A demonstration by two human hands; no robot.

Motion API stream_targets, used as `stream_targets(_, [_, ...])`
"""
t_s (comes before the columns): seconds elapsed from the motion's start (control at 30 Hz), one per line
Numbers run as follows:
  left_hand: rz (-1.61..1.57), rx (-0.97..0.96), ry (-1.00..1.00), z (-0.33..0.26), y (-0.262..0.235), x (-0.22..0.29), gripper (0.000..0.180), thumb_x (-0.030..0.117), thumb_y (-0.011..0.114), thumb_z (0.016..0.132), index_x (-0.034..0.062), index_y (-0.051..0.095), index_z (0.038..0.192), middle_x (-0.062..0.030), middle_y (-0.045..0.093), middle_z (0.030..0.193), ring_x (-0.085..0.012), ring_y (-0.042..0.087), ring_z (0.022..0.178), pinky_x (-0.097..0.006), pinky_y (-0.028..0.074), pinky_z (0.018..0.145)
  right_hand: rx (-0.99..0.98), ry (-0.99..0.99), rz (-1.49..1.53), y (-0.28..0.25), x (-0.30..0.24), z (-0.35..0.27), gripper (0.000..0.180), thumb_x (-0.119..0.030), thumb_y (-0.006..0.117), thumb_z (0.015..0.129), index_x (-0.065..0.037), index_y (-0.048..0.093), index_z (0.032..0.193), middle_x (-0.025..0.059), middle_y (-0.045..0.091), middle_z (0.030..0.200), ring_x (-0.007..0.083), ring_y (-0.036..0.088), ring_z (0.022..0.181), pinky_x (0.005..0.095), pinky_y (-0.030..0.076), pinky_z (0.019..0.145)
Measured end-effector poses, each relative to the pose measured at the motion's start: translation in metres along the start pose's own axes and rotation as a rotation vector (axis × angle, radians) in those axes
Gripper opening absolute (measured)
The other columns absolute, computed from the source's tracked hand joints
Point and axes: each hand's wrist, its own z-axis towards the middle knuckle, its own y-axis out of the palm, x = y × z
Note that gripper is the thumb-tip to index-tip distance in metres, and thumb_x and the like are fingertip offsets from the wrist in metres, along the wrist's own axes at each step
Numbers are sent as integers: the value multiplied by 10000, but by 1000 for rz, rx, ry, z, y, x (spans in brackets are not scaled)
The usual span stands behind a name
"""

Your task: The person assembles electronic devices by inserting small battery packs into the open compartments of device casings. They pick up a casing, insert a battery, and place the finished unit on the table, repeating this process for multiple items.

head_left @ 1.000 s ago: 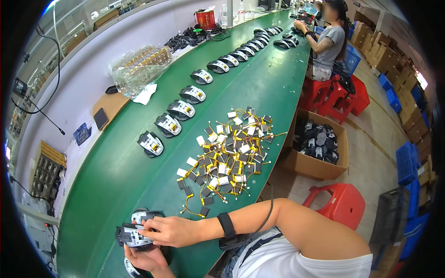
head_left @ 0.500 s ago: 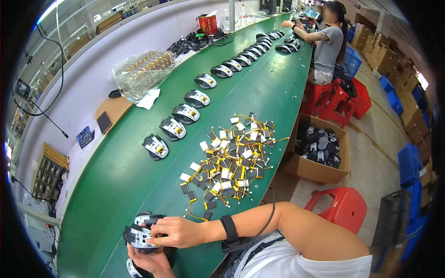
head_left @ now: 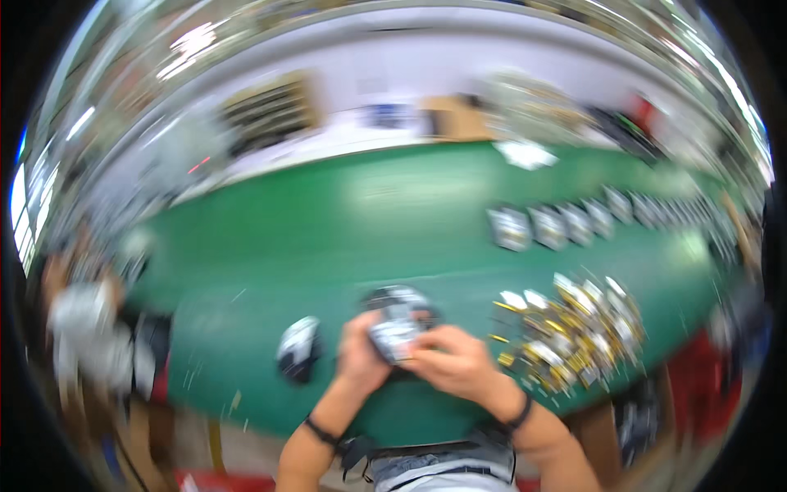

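Scene: worker at a long green belt [head_left: 344, 213], both hands low-centre over 1 small unit; whole frame motion-blurred.
Unit in hand: open computer-mouse shell [head_left: 397, 326], dark casing w/ pale board inside, held just above the belt's near edge, in front of the worker's chest.
Left hand [head_left: 361, 354]: fingers curled round the shell's left side, gripping it; dark band on that wrist.
Right hand [head_left: 452, 362]: fingers bent over the shell's right end, pinching at it; what sits under the fingertips can't be told thru the blur. Dark band here too.
Progress: looks mid-assembly, approx. The shell is still open w/ its pale inside showing, so closing it seems left to do.
Done so far: 1 more mouse unit [head_left: 298, 348] lies on the belt just left of the hands; a row of similar units [head_left: 566, 225] sits farther off to the right. Finished or waiting? Can't tell.
Parts left: heap of small parts [head_left: 574, 328], yellow, white & dark, wiry-looking, lies near the right hand, still large.
Materials: shells look like smooth hard plastic, rounded; belt is matte & flat.
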Motion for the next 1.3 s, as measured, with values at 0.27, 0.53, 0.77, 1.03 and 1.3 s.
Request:
stream_targets(0.27, [39,-4,81,-2,-12,-14,325,289,472,984,49,500,1201,-109,659,1016,-176,665,899,-312,542,797,-135,104,-80,4,-21,-3,256,1,775,701,-19,723,951,94,618,862,248,593,748,347,482,652])
stream_targets(0.53, [103,-51,85,8,-4,-21,309,302,508,961,72,507,1168,-48,611,977,-119,607,879,-279,507,776,-14,155,-103,5,-9,-9,198,31,770,700,-2,664,863,110,595,813,234,574,712,337,469,644])
stream_targets(0.77, [76,-24,98,4,-10,-24,297,304,522,953,87,526,1156,8,570,946,-84,549,853,-252,465,766,-7,263,-70,12,-19,-3,176,29,749,729,4,591,804,116,596,806,228,570,669,320,466,618])
stream_targets(1.03, [69,23,187,10,-15,-31,301,269,524,954,83,503,1189,-12,574,976,-97,568,860,-253,474,767,-129,38,-264,-4,-28,-13,198,32,746,707,-28,656,873,129,634,914,305,623,838,374,503,730])
stream_targets(1.3, [126,46,204,-4,21,-3,476,328,413,942,-41,551,1210,-161,654,1124,-287,641,1037,-419,494,948,54,-91,-246,9,-9,-5,121,-127,725,769,-70,670,860,86,655,879,233,651,767,340,526,681])
